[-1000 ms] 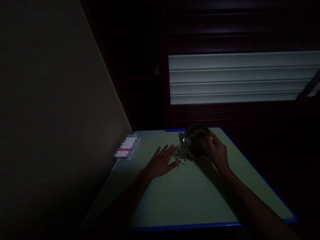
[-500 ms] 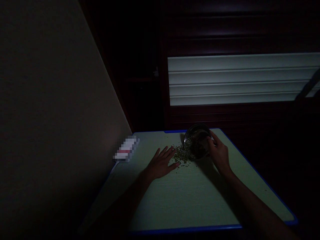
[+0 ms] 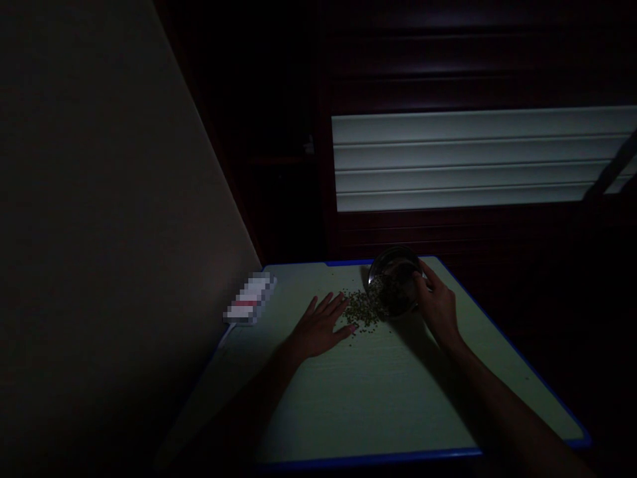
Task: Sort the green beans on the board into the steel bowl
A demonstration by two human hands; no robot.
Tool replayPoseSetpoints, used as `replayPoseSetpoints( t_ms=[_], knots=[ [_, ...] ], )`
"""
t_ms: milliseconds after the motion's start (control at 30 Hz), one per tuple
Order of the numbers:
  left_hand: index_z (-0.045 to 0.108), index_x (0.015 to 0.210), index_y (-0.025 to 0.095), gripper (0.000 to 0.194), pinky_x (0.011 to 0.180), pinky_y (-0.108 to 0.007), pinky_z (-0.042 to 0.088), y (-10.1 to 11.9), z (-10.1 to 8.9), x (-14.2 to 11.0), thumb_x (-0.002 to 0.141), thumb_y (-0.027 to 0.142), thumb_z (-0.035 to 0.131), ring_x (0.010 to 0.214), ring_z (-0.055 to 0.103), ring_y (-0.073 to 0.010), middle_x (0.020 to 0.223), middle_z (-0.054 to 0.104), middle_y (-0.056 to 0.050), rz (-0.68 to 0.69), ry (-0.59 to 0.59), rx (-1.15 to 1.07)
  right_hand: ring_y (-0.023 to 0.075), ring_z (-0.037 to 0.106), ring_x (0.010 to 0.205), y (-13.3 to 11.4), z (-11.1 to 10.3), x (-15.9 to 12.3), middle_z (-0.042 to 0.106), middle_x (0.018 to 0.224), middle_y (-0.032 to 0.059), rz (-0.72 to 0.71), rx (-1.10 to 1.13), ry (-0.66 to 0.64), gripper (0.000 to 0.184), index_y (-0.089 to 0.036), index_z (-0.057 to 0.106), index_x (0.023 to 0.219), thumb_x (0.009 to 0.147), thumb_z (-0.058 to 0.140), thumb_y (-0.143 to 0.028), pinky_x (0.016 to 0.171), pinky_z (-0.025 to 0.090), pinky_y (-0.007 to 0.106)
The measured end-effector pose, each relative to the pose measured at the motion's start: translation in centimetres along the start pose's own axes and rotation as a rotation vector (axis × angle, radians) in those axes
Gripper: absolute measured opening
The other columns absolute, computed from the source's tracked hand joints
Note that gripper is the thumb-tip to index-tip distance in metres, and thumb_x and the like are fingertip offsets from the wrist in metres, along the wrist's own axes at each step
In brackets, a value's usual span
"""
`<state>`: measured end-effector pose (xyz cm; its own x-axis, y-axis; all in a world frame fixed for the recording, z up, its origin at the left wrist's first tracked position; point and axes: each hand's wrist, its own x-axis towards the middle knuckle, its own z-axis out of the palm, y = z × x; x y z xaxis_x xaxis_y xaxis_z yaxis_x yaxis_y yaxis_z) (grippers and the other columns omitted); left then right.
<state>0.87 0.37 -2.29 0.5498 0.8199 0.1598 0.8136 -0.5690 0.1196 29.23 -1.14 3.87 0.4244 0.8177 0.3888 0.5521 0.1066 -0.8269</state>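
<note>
My right hand [image 3: 436, 302] grips the rim of a round metal bowl [image 3: 397, 252], which is tilted on its side with its mouth toward the left. Small greenish grains [image 3: 362, 311], perhaps beans, lie scattered on the pale tabletop [image 3: 368, 398] at the bowl's lower left edge. More of them seem to be inside the bowl, though its interior is dark. My left hand [image 3: 321, 326] lies palm down at the left side of the grains, fingers spread, the fingertips close to the pile. It holds nothing.
A white power strip or box with a pixelated top [image 3: 251, 299] and a cable lies at the table's left edge by the wall [image 3: 124, 232]. Blue trim [image 3: 398, 457] borders the table. Behind it stands dark wooden furniture with a light slatted panel [image 3: 448, 159].
More grains appear on the table between the bowl and my left hand. Both hands keep nearly the same places, and the bowl stays tilted.
</note>
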Motion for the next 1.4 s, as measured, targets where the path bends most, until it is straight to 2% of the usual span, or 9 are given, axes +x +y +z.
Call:
replayPoseSetpoints(
  t_ms=[400, 600, 733, 967, 1400],
  knots=[
    [0.020, 0.152, 0.037, 0.070, 0.118, -0.053, 0.012, 0.0, 0.1, 0.0, 0.089, 0.067, 0.027, 0.149, 0.014, -0.0256, 0.162, 0.025, 0.000, -0.001, -0.003, 0.014, 0.0235, 0.069, 0.075, 0.1, -0.5, 0.4, 0.076, 0.094, 0.0107, 0.001, -0.001, 0.027, 0.055, -0.019, 0.061, 0.133, 0.091, 0.045, -0.050, 0.065, 0.049, 0.030],
    [0.021, 0.152, 0.038, 0.070, 0.118, -0.052, 0.013, -0.1, 0.2, 0.0, 0.089, 0.067, 0.028, 0.149, 0.015, -0.0253, 0.162, 0.024, 0.001, 0.000, -0.002, -0.002, 0.0229, 0.069, 0.070, 0.3, -0.7, 0.6, 0.077, 0.088, 0.0093, 0.000, -0.014, 0.043, 0.052, -0.021, 0.062, 0.132, 0.091, 0.046, -0.049, 0.063, 0.047, 0.030],
    [0.022, 0.151, 0.036, 0.070, 0.118, -0.053, 0.012, -0.1, 0.1, 0.0, 0.089, 0.067, 0.027, 0.149, 0.015, -0.0253, 0.162, 0.025, 0.000, 0.002, -0.001, -0.008, 0.0247, 0.070, 0.076, 0.7, -0.8, 0.9, 0.076, 0.098, 0.0107, 0.000, -0.025, 0.066, 0.051, -0.023, 0.062, 0.131, 0.091, 0.046, -0.050, 0.067, 0.048, 0.032],
    [0.021, 0.152, 0.036, 0.070, 0.118, -0.053, 0.012, -0.1, 0.1, 0.0, 0.089, 0.067, 0.027, 0.149, 0.015, -0.0257, 0.163, 0.023, 0.000, 0.008, -0.004, -0.008, 0.0251, 0.070, 0.081, 1.1, -0.8, 1.1, 0.076, 0.104, 0.0096, -0.018, -0.029, 0.081, 0.050, -0.026, 0.061, 0.133, 0.092, 0.046, -0.049, 0.072, 0.049, 0.033],
    [0.022, 0.152, 0.035, 0.071, 0.118, -0.053, 0.012, -0.2, 0.2, 0.1, 0.089, 0.068, 0.027, 0.149, 0.015, -0.0261, 0.162, 0.024, 0.000, 0.000, -0.011, -0.017, 0.0216, 0.069, 0.070, 0.8, -0.8, 0.8, 0.076, 0.099, 0.0115, -0.054, -0.044, 0.065, 0.053, -0.022, 0.060, 0.134, 0.090, 0.048, -0.050, 0.062, 0.047, 0.029]
  ],
)
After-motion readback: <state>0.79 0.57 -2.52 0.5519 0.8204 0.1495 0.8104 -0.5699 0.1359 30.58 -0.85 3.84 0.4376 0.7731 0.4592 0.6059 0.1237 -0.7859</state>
